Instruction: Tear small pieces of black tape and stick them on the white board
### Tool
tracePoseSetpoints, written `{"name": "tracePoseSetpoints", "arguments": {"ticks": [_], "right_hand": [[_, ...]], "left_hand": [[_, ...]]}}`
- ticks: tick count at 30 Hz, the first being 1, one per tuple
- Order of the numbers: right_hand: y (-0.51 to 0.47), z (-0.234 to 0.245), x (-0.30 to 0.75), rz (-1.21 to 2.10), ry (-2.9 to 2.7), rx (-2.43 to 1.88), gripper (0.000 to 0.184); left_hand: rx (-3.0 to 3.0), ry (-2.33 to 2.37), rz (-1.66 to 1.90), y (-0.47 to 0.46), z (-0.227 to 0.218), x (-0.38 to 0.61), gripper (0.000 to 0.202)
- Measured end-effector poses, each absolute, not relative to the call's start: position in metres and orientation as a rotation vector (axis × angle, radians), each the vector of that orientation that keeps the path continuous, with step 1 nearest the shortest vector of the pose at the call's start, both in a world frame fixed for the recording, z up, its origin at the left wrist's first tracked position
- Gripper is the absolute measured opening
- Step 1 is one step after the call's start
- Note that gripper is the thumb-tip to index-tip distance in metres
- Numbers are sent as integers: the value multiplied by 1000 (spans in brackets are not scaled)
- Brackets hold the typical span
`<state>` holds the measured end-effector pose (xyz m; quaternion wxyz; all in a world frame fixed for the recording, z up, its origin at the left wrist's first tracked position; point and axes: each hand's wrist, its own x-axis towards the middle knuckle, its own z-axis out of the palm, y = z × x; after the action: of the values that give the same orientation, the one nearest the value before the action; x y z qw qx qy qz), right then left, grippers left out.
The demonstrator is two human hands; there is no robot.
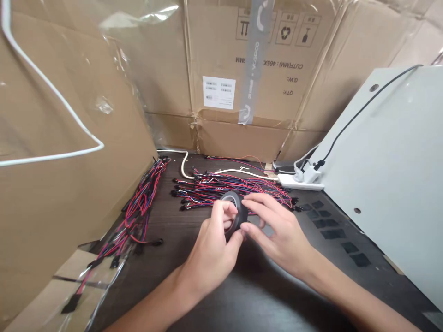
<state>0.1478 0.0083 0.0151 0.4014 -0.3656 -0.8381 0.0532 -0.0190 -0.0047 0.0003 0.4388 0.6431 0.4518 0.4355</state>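
A roll of black electrical tape point(238, 213) stands on edge above the table, gripped by my left hand point(212, 249), whose fingers curl through and around it. My right hand point(277, 228) reaches in from the right, with thumb and fingertips meeting the roll's right side. Just behind both hands lies a spread bundle of red, blue and black wires with black connectors point(228, 190). A second, similar wire bundle point(136, 216) runs down the left side of the dark wooden table point(166, 258).
Cardboard sheets and boxes point(242, 69) stand behind and left of the table. A pale grey panel point(387, 161) leans at the right, with a white power strip point(297, 181) near its foot. A white cable point(221, 171) lies behind the wires. Several black pads point(325, 223) lie on the table.
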Motion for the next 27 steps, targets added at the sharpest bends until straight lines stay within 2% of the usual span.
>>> {"name": "tracePoseSetpoints", "arguments": {"ticks": [4,9,13,18,23,27], "right_hand": [[5,-3,137,-32,-2027,-898,18],[2,-6,146,258,-1816,-999,10],[10,-4,155,337,-1786,-1048,14],[11,-4,157,167,-1858,-965,16],[-8,3,153,-55,-2005,-661,20],[-13,4,148,3,-2008,-651,19]], "left_hand": [[1762,1198,1073,-5,-6,-19,23],[1767,1044,906,-10,-8,-16,36],[1743,978,848,-10,-11,-17,34],[1765,983,799,-9,-9,-16,28],[1774,1009,909,-5,-1,-15,29],[1659,1037,929,5,0,-23,26]]}}
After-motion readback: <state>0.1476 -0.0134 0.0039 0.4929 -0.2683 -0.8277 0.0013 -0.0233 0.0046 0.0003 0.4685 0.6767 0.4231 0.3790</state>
